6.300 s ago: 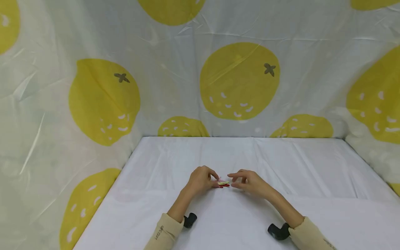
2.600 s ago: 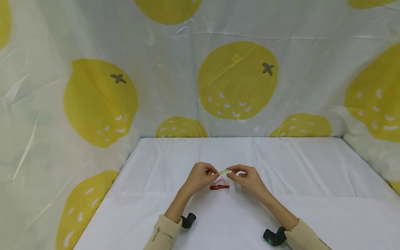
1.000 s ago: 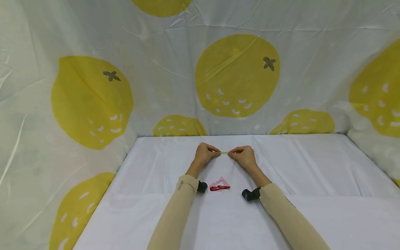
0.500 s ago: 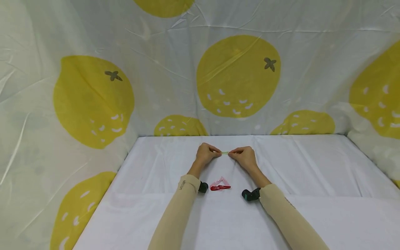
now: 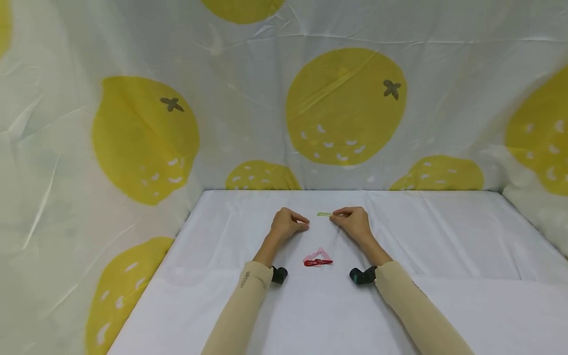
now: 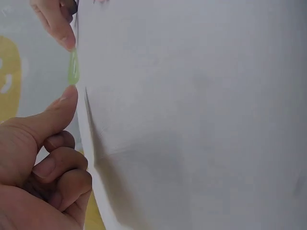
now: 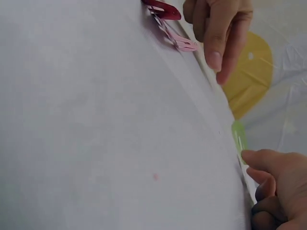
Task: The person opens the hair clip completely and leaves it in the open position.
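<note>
In the head view, a slim light-green hair clip (image 5: pixel 323 214) lies level, far back over the white table. My right hand (image 5: pixel 354 220) pinches its right end between thumb and index finger. My left hand (image 5: pixel 286 224) is a short way left of the clip, holding nothing, with thumb and index tips near each other. The right wrist view also shows that gap between the left fingertips and the green clip (image 7: pixel 238 135). Nearer my body, a red hair clip (image 5: pixel 318 263) lies flat, with pink hair clips (image 5: pixel 327 254) making a triangle shape behind it.
A white cloth with creases covers the table (image 5: pixel 466 236). A curtain with yellow lemons (image 5: pixel 346 106) stands behind and to both sides. Black wrist cameras (image 5: pixel 279 275) sit at both sleeve cuffs, low beside the red and pink clips.
Earlier the green clip left the pile of clips and went to the back, pinched by both hands. Since half a second ago, my left hand has let go and drawn back left.
</note>
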The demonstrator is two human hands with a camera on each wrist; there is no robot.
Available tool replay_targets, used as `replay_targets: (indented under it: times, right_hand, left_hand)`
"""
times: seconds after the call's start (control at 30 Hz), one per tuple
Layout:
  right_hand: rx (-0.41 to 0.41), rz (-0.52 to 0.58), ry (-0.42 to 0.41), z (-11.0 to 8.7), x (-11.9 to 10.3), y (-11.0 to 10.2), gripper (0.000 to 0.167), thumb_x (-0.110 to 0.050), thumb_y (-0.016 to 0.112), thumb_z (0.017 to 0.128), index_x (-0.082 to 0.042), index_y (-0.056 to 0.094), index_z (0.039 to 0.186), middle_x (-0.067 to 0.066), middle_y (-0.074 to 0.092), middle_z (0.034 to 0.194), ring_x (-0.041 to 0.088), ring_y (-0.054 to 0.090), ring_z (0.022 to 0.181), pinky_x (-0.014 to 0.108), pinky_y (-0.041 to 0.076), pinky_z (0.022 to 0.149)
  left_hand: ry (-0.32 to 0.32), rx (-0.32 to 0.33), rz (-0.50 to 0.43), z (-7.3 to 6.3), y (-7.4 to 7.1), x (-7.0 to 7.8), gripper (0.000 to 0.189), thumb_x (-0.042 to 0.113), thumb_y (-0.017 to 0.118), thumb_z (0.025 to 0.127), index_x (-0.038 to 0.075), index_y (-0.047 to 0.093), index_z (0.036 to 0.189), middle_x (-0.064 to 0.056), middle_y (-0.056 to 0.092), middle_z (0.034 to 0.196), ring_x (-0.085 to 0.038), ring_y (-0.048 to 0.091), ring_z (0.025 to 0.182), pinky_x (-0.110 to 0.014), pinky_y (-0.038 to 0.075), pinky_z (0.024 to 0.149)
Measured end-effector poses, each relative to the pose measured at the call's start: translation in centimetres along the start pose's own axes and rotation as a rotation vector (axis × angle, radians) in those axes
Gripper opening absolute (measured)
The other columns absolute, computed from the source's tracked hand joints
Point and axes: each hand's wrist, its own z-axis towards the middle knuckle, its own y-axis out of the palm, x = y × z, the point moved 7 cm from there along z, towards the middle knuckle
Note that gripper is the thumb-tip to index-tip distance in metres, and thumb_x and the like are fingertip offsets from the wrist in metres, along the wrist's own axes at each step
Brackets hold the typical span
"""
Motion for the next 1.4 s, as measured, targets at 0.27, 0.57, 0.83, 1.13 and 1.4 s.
replay_targets:
  times: [0.27,0.57,0.83,1.13,1.4]
  right_hand:
    - [-0.184,-0.051,0.078,-2.7,-0.6,-0.6,0.035,-0.026,0.083,0.087,-0.005,0.079,0.115,0.0,0.059,0.077,0.016,0.047,0.078,0.027,0.039,0.063]
    - [-0.345,-0.033,0.01,-7.7,-1.5,-0.4,0.034,-0.025,0.085,0.086,-0.008,0.08,0.115,-0.005,0.049,0.064,0.009,0.043,0.064,0.021,0.035,0.057]
    - [-0.373,-0.031,-0.101,-9.9,-2.8,0.3,0.014,-0.021,0.086,0.083,-0.012,0.085,0.095,-0.006,0.047,0.058,0.005,0.039,0.058,0.02,0.03,0.054]
    - [-0.324,-0.032,-0.094,-9.8,-2.8,0.1,0.006,-0.018,0.085,0.085,-0.013,0.084,0.087,-0.006,0.053,0.062,0.005,0.043,0.061,0.02,0.034,0.057]
    - [-0.279,-0.014,-0.03,-9.6,-2.1,-0.1,0.01,-0.016,0.081,0.088,-0.007,0.081,0.085,-0.006,0.064,0.068,0.005,0.048,0.063,0.019,0.039,0.058]
  left_hand:
    - [0.115,-0.228,-0.039,-4.2,0.5,1.5,0.013,0.01,0.087,0.083,0.007,0.085,0.095,-0.011,0.08,0.09,-0.006,0.052,0.072,-0.02,0.041,0.062]
    - [0.157,-0.265,-0.021,-5.2,1.9,3.0,0.014,0.006,0.087,0.08,0.007,0.085,0.094,-0.008,0.073,0.071,-0.006,0.047,0.063,-0.019,0.036,0.056]
    - [0.135,-0.257,0.066,-5.4,2.5,3.8,0.005,0.002,0.086,0.08,0.006,0.084,0.084,-0.006,0.067,0.061,-0.005,0.047,0.053,-0.019,0.033,0.05]
    - [0.132,-0.225,0.036,-5.9,1.7,2.8,0.006,0.007,0.088,0.08,0.005,0.083,0.078,0.005,0.06,0.059,-0.006,0.046,0.061,-0.02,0.034,0.055]
    - [0.134,-0.254,-0.017,-6.5,1.7,2.3,0.008,0.008,0.087,0.082,0.003,0.082,0.081,-0.005,0.072,0.069,-0.006,0.05,0.063,-0.019,0.039,0.058]
